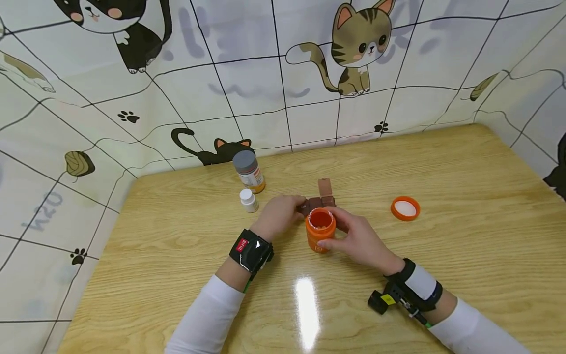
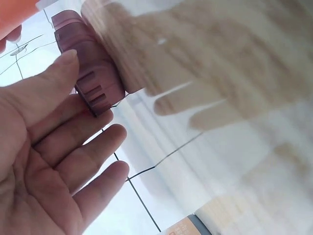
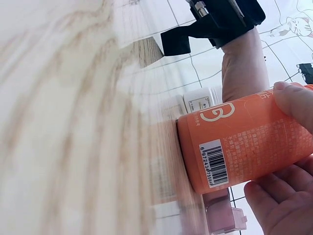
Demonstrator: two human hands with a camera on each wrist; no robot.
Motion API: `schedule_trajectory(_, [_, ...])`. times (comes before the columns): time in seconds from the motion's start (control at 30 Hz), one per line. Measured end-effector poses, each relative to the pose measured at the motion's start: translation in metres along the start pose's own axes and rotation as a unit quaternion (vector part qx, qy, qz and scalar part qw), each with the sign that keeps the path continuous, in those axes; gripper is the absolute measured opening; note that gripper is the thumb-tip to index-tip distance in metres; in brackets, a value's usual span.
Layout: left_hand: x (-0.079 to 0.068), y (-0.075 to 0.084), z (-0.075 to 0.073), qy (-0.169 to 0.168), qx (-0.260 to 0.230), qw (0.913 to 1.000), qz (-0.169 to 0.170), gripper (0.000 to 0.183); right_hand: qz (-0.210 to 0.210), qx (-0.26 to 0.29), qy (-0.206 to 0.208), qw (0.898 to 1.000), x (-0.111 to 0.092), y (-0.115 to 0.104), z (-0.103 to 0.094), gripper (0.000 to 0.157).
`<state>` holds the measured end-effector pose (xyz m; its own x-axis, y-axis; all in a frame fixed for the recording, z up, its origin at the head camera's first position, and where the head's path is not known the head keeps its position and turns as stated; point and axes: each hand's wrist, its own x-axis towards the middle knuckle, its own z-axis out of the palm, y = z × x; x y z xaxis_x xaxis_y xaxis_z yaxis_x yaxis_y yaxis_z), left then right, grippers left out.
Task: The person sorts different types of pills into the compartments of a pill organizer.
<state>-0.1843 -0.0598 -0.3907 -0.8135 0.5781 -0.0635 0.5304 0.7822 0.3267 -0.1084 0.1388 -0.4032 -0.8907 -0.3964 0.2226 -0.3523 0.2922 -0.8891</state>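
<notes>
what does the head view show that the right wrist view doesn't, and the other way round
Only the head view: the orange lid lying on the table, and the open mouth of the orange bottle.
Only the right wrist view: the barcode on that bottle's side.
Both: the orange bottle held in the right hand, and the brown pill box, only partly visible in each.

The pillbox is partly hidden by the bottle and the left hand in the head view. In the left wrist view, the jar is cut off by the lower edge; in the right wrist view, the fine print is blurred.
</notes>
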Motion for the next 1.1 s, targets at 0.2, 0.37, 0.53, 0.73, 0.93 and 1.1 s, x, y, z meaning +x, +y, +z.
schedule_trajectory(0.2, [0.001, 0.002, -0.001, -0.001, -0.014, 0.9999, -0.010, 0.009, 0.003, -0.009, 0.002, 1.000, 0.000, -0.001, -0.002, 0.058])
schedule_trajectory(0.37, [0.001, 0.002, -0.001, 0.000, -0.010, 0.9999, -0.006, 0.010, 0.000, -0.041, 0.024, 0.999, -0.001, -0.003, -0.016, 0.058])
schedule_trajectory(0.53, [0.000, 0.003, -0.004, 0.007, 0.001, 1.0000, 0.000, 0.016, -0.036, -0.118, 0.077, 0.989, 0.008, -0.004, -0.045, 0.057])
schedule_trajectory(0.73, [-0.001, 0.004, -0.005, 0.001, -0.004, 1.0000, -0.006, 0.027, -0.064, -0.281, 0.104, 0.952, 0.022, -0.004, -0.071, 0.056])
schedule_trajectory(0.93, [-0.001, 0.005, -0.005, 0.002, 0.001, 1.0000, -0.009, 0.033, -0.089, -0.412, 0.063, 0.905, 0.033, 0.004, -0.074, 0.057])
schedule_trajectory(1.1, [-0.001, 0.005, -0.005, 0.003, 0.000, 0.9999, -0.015, 0.035, -0.139, -0.477, 0.041, 0.867, 0.039, 0.016, -0.069, 0.052])
